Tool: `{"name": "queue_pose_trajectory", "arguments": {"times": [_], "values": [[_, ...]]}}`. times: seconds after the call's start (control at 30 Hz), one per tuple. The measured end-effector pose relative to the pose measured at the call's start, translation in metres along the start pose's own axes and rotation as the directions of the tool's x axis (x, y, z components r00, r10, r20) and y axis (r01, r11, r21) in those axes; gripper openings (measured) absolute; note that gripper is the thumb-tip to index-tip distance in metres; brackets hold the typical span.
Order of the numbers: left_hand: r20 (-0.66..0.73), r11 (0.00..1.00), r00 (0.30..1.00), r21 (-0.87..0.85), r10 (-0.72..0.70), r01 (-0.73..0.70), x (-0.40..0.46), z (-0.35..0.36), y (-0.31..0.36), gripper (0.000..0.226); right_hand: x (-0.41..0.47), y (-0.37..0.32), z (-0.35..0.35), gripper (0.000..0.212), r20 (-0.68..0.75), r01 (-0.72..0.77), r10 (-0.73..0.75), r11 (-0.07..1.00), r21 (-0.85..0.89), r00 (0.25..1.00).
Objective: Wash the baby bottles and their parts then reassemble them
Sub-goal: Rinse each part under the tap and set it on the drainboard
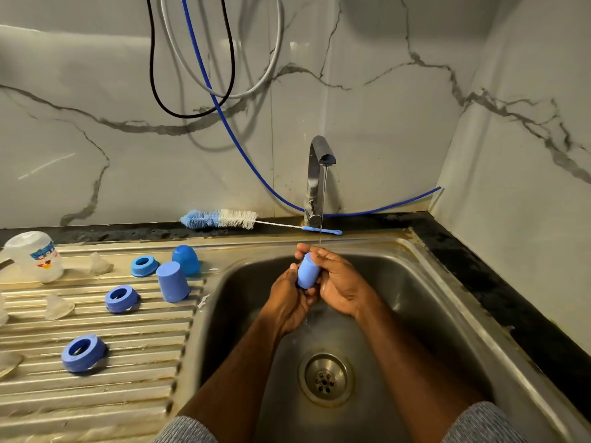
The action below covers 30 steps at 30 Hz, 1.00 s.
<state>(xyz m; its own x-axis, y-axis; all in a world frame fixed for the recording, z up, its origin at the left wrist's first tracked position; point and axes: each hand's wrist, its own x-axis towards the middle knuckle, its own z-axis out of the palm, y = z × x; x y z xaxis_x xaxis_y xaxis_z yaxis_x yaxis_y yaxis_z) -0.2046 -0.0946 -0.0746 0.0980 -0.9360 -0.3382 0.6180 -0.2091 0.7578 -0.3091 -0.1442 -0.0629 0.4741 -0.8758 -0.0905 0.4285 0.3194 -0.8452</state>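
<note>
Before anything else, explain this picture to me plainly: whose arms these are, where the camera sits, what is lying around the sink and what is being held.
There is no machine here: a person wears one camera on the head, looking down at their own two arms. The left hand and right hand together hold a blue cap over the sink, fingers curled round it, under a thin stream from the tap. On the ribbed draining board to the left lie three blue rings, two more blue caps, clear teats and a clear bottle. A bottle brush rests on the dark ledge behind.
</note>
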Motion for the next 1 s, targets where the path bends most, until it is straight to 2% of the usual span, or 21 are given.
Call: {"name": "queue_pose_trajectory", "arguments": {"times": [0.1,0.17,0.23,0.33,0.4,0.47,0.57,0.6,0.67,0.7,0.77,0.83,0.87,1.0], "values": [[-0.009,0.999,0.999,0.024,-0.043,0.043,-0.003,0.001,-0.002,0.042,0.003,0.004,0.013,0.028,-0.254,-0.016,-0.031,0.984,-0.179,0.967],[-0.012,0.996,0.998,0.059,-0.068,0.068,-0.005,0.001,-0.003,0.042,0.002,0.007,0.017,0.031,-0.339,-0.041,-0.042,0.971,-0.234,0.94],[0.004,0.995,0.997,0.069,-0.073,0.072,-0.004,0.001,0.0,0.042,-0.002,0.006,0.013,0.032,-0.259,-0.028,-0.017,0.985,-0.17,0.966],[0.041,0.997,0.997,0.041,-0.072,0.07,-0.003,0.002,0.004,0.046,-0.012,-0.005,0.001,0.032,-0.007,-0.046,0.046,0.999,-0.027,0.999],[0.059,0.997,0.995,0.009,-0.082,0.082,-0.003,0.004,0.004,0.048,-0.014,-0.005,-0.003,0.033,0.024,-0.063,0.063,0.998,-0.021,0.998],[0.035,0.996,0.995,-0.007,-0.093,0.093,-0.002,0.005,0.001,0.046,-0.009,-0.003,0.002,0.031,-0.109,-0.061,0.054,0.997,-0.057,0.993],[-0.019,0.996,0.996,-0.017,-0.082,0.082,-0.002,0.009,-0.006,0.041,0.002,0.001,0.016,0.033,-0.384,-0.159,0.086,0.974,-0.162,0.919],[-0.033,0.999,0.998,-0.012,-0.046,0.046,-0.001,0.011,-0.008,0.039,0.003,0.0,0.02,0.037,-0.428,-0.189,0.099,0.966,-0.174,0.898],[-0.059,0.993,0.992,0.044,0.114,-0.112,0.003,0.015,-0.011,0.037,0.004,0.0,0.019,0.047,-0.427,-0.124,0.021,0.969,-0.215,0.904],[-0.077,0.975,0.975,0.095,0.207,-0.2,0.004,0.017,-0.011,0.035,0.002,0.001,0.017,0.05,-0.408,-0.07,-0.031,0.971,-0.23,0.912],[-0.157,0.93,0.927,0.203,0.339,-0.306,0.007,0.017,-0.008,0.03,0.0,0.0,0.014,0.05,-0.418,-0.105,0.005,0.971,-0.215,0.908],[-0.205,0.908,0.899,0.255,0.386,-0.332,0.009,0.015,-0.007,0.031,0.002,-0.003,0.012,0.045,-0.494,-0.222,0.065,0.938,-0.265,0.867],[-0.223,0.908,0.894,0.258,0.389,-0.331,0.01,0.015,-0.007,0.032,0.003,-0.003,0.01,0.044,-0.508,-0.249,0.041,0.903,-0.349,0.86],[-0.273,0.919,0.887,0.236,0.374,-0.315,0.014,0.014,-0.011,0.041,0.006,-0.003,0.001,0.037,-0.455,-0.229,-0.098,0.759,-0.609,0.885]]}}
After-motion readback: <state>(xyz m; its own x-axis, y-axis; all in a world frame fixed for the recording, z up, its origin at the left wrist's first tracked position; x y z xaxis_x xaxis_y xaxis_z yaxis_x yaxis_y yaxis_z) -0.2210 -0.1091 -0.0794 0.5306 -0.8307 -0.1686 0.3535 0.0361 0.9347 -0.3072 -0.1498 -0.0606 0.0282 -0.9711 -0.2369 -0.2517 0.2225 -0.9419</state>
